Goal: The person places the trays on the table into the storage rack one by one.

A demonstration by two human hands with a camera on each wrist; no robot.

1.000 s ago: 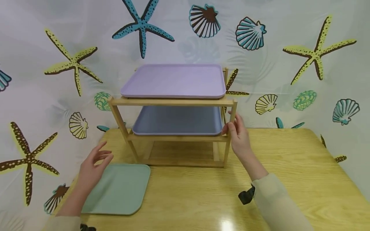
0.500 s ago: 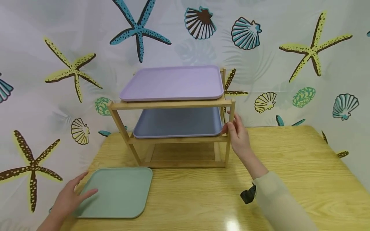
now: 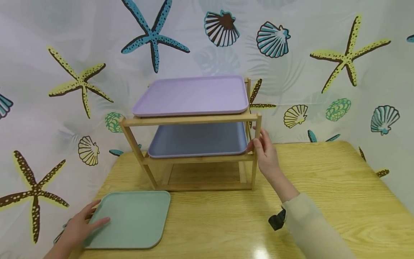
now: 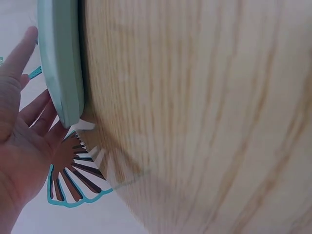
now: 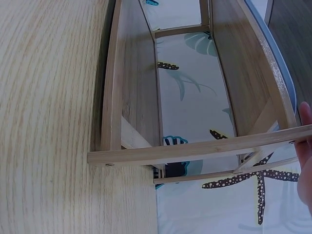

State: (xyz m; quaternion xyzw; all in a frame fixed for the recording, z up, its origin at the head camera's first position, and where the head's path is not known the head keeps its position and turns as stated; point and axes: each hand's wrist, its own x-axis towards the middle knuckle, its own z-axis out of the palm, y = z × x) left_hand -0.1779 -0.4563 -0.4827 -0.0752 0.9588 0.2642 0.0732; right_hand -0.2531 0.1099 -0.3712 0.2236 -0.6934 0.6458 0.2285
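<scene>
My left hand (image 3: 77,227) is at the left edge of the green tray (image 3: 136,219), which lies flat on the table. Its thumb extends over the tray's surface while the other fingers reach the outer edge. In the left wrist view, those fingers pass partly behind the tray's rim (image 4: 63,73). My right hand (image 3: 266,154) grips the front right post of a wooden rack (image 3: 194,119), thumb in front and fingers partly hidden behind it. A purple tray (image 3: 192,95) sits on the rack's top tier, and a blue tray (image 3: 198,140) sits on the tier below.
The rack's bottom tier (image 3: 203,172) is a slatted wooden shelf close to the tabletop (image 3: 207,223). Behind and at both sides hangs a white cloth (image 3: 300,21) printed with starfish and shells.
My left hand has come down and leftward from above the green tray to its left edge. The right hand keeps its grip on the rack's post. The head view has shifted slightly.
</scene>
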